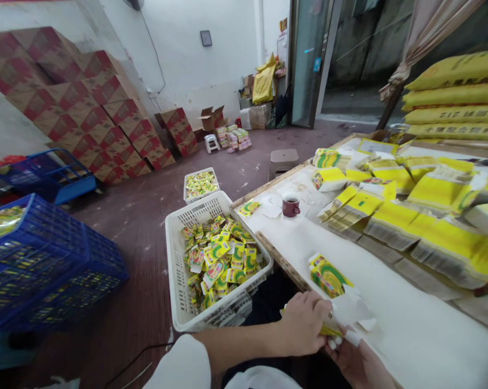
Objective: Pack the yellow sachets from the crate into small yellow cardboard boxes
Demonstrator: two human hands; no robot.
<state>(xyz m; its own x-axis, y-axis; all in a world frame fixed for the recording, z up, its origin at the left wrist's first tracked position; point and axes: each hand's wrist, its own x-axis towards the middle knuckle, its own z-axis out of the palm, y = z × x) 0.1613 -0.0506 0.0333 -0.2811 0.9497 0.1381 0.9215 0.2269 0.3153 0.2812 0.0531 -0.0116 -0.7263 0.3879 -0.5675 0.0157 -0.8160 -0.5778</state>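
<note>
My left hand (304, 324) is closed around a small yellow and green packet (330, 329) at the near edge of the white table (409, 329). My right hand (359, 363) sits just below it, fingers curled on the same packet and a white paper piece (351, 310). A short stack of folded yellow-green packets (327, 274) lies on the table right above my hands. A white basket (179, 281) full of finished packets stands to the left of the table.
Rows of flat yellow packaging (430, 227) cover the table's right side, with a maroon cup (291, 206) farther back. Blue crates (45, 259) stand on the left, red cartons (86, 108) along the wall, a second white basket (201, 183), a stool (283, 160), and yellow sacks (454, 97).
</note>
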